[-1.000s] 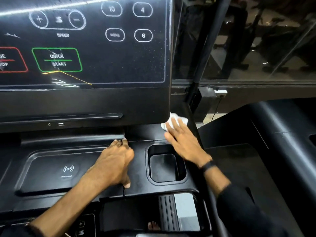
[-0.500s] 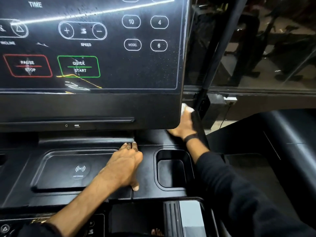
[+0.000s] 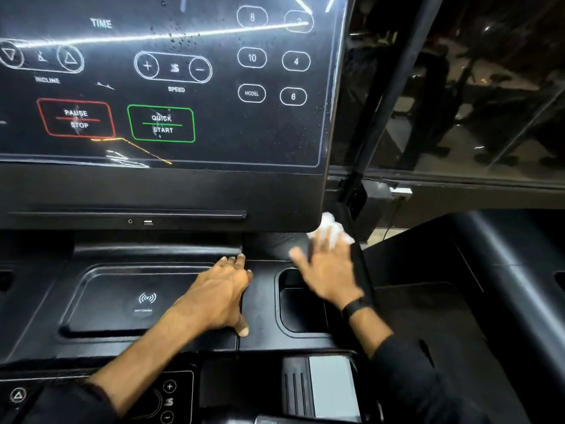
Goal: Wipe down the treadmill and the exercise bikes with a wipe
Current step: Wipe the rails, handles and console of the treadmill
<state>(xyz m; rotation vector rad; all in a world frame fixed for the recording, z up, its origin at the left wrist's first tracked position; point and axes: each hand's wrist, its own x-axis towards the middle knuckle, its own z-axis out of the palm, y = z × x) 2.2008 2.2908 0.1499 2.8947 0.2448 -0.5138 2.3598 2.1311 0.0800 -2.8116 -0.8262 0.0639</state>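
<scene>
My right hand (image 3: 328, 270) lies flat with fingers spread and straight, pressing the white wipe (image 3: 333, 229) onto the treadmill (image 3: 263, 301) tray at its far right corner, just under the lower right corner of the console (image 3: 171, 191). The wipe is crumpled and sticks out past my fingertips; my hand is blurred. A black band (image 3: 356, 307) sits on that wrist, with a dark sleeve (image 3: 406, 371) behind it. Just near of the hand is the cup well (image 3: 301, 310), a rounded recess in the tray.

My left hand (image 3: 221, 296) rests palm down on the tray, fingers straight and together, tips touching the ridge at the back, thumb lying along the seam between the charging pad (image 3: 122, 301) and the cup well. It holds nothing.

Above, the console shows the red PAUSE STOP button (image 3: 75, 119), the green QUICK START button (image 3: 162, 123), speed and incline keys and numbered keys, with droplets and streaks across the glass.
</scene>
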